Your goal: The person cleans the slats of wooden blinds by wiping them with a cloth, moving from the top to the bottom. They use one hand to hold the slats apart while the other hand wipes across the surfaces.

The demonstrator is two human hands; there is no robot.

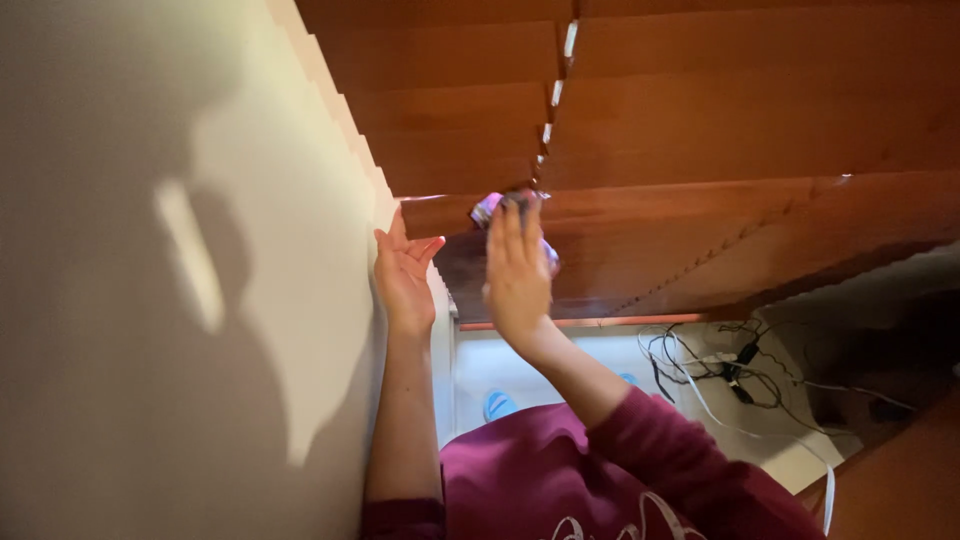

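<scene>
Wide brown wooden blind slats (700, 130) fill the upper part of the head view. My right hand (516, 272) presses a small purple cloth (487, 207) flat against one slat (620, 250), fingers pointing up. My left hand (402, 275) is open, palm turned toward the slat's left end (430, 215), touching or nearly touching it beside the cream wall (180, 270). Both arms rise from my maroon sleeves (660, 460).
A white sill or floor strip (560, 360) lies below the blinds, with a tangle of black and white cables (720, 370) at the right. Blue slippers (497, 404) show beneath. A dark wooden edge (900, 480) stands at the lower right.
</scene>
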